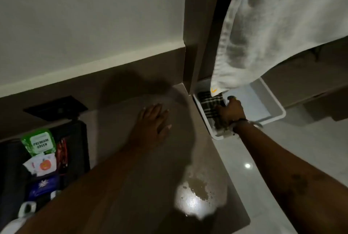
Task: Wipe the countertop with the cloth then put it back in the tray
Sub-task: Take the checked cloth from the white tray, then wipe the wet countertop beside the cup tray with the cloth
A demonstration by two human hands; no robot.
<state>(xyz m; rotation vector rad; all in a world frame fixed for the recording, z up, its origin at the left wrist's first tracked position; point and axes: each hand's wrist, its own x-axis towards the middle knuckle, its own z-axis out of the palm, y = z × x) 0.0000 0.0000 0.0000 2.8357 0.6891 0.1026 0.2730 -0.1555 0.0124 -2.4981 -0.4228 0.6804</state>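
Observation:
A dark checked cloth point(210, 103) lies in the left part of a white tray point(278, 110) that sits to the right of the countertop, below its level. My right hand point(230, 114) reaches down into the tray and rests on the cloth, fingers curled over it. My left hand point(153, 120) lies flat on the grey-brown countertop point(120, 124), fingers spread, holding nothing. A wet patch point(197, 186) glints on the countertop near its front right corner.
A white towel point(267, 26) hangs above the tray and covers its far end. A black organiser point(75, 149) with tea and other sachets stands at the left. A dark wall socket point(56, 108) sits on the backsplash. Pale glossy floor point(263, 158) lies right of the counter.

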